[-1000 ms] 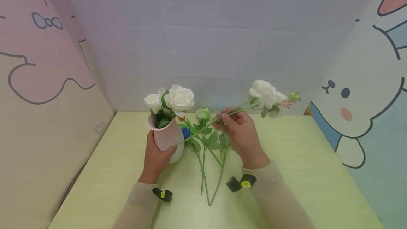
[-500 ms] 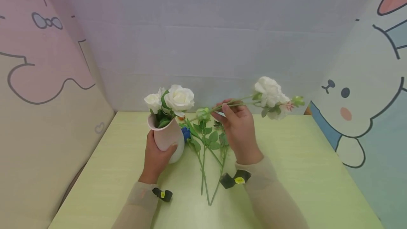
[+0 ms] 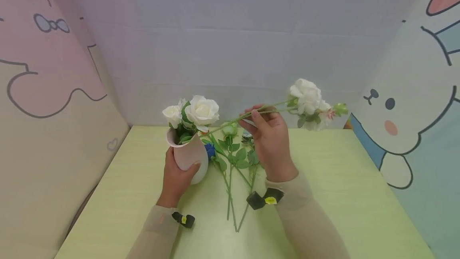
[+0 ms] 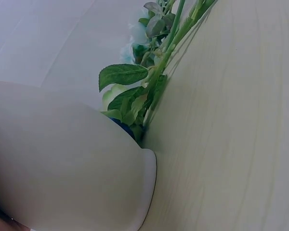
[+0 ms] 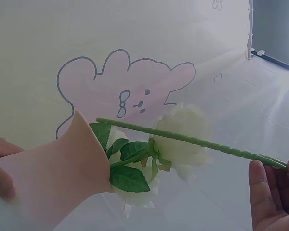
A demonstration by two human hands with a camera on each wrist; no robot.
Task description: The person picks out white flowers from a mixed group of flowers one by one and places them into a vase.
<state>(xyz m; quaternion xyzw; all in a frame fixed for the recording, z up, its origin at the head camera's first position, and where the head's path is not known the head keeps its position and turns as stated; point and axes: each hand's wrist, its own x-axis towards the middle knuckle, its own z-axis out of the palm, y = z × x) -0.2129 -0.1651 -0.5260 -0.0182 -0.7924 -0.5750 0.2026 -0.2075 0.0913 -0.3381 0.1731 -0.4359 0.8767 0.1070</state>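
My left hand point(image 3: 177, 179) grips a pale vase point(image 3: 192, 161) round its body. The vase leans a little, its flared mouth towards the back left. White roses point(image 3: 202, 111) with green leaves stand in it. My right hand point(image 3: 272, 143) pinches the green stem point(image 5: 197, 140) of a white flower spray point(image 3: 306, 96) between thumb and fingers. The blooms point to the right, with a small pink and green sprig point(image 3: 334, 111) among them. In the right wrist view, the stem's cut end lies close to the vase mouth, in front of the roses; whether it touches the rim I cannot tell.
Several loose flowers lie on the pale yellow table point(image 3: 341, 195) between my hands: a green rose point(image 3: 230, 130), a blue bloom point(image 3: 210, 151) and others with leafy stems point(image 3: 231, 195). A white cloth wall point(image 3: 237, 55) stands behind the table, with cartoon-printed panels at both sides.
My right hand has risen and moved slightly back with the flower spray. Its stem end has come from in front of the vase body up to the mouth. My left hand keeps its hold.
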